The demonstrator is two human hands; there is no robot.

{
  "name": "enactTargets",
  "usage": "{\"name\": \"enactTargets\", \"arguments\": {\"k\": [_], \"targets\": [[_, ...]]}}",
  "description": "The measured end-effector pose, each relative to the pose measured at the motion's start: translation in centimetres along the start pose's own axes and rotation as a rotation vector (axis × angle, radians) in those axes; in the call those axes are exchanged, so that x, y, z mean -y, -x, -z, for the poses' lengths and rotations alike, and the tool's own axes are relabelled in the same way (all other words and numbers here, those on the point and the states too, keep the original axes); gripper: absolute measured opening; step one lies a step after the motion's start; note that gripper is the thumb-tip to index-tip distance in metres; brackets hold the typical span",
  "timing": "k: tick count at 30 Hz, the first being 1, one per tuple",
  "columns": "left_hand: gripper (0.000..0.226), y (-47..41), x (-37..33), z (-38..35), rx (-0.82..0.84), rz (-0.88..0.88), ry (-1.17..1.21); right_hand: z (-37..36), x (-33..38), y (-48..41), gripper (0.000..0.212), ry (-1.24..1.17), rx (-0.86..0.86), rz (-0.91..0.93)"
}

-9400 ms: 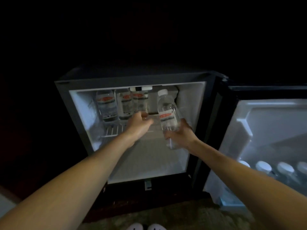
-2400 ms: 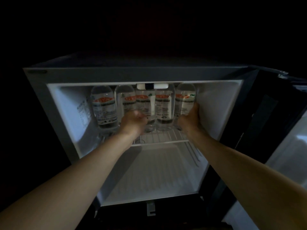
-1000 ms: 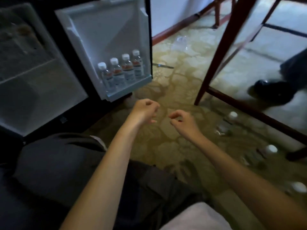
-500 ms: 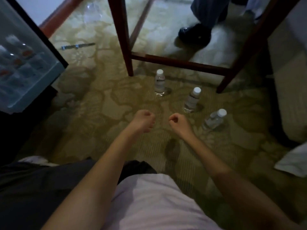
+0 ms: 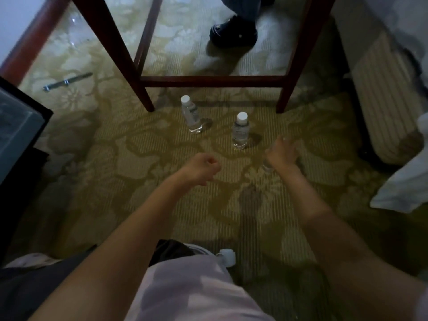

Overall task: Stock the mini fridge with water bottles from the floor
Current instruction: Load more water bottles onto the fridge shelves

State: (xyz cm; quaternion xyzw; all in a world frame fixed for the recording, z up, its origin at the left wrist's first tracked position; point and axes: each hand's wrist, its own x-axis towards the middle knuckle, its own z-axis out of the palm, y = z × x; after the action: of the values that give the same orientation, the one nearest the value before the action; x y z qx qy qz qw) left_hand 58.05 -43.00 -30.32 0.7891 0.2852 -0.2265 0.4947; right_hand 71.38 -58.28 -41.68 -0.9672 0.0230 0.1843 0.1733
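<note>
Left hand (image 5: 203, 167) loosely curled, empty, over carpet (image 5: 129, 186); right hand (image 5: 281, 154) covers third bottle (image 5: 266, 168), blurred, grip can't tell; far bottle (image 5: 192, 117) and middle bottle (image 5: 240, 132) upright

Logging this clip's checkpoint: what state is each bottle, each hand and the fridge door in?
Far bottle: upright on carpet, capped.
Middle bottle: upright, capped.
Third bottle: mostly hidden behind right hand; grip unclear.
Bottle by knee: only cap shows.
Left hand: loosely curled, empty.
Fridge door: open.
</note>
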Motion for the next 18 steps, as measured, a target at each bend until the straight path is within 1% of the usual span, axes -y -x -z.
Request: {"name": "enactTargets", "arguments": {"k": [2,4,6,8,10,11,13,18], "targets": [[0.010,-0.1,0.1,0.0,0.006,0.003,-0.015,-0.2,-0.2,-0.5,0.046,0.034,-0.029,0.041],[0.011,-0.2,0.5,-0.1,0.014,0.017,-0.010,-0.2,-0.4,-0.8,0.038,0.012,-0.035,0.051],[0.012,-0.1,0.9,-0.1,0.028,0.031,0.004,-0.5,-0.6,-0.6,0.044,-0.033,-0.013,0.040],[0.013,0.0,1.5,-0.2,0.035,0.029,0.015,-1.0,-0.5,0.1,0.051,-0.053,0.006,0.073],[0.008,0.2,2.1,-0.1,0.019,0.013,0.047,-1.5,0.0,0.9,0.051,-0.092,0.042,0.143],[0.007,0.3,2.4,0.1,0.004,0.005,0.065,-1.7,0.3,1.1,0.046,-0.124,0.057,0.180],[0.005,0.6,3.0,1.0,-0.024,-0.006,0.083,-1.3,1.8,1.8,0.028,-0.189,0.079,0.251],[0.006,1.9,4.7,4.1,-0.099,0.005,0.124,-0.1,7.5,5.2,0.025,-0.250,0.157,0.480]]}}
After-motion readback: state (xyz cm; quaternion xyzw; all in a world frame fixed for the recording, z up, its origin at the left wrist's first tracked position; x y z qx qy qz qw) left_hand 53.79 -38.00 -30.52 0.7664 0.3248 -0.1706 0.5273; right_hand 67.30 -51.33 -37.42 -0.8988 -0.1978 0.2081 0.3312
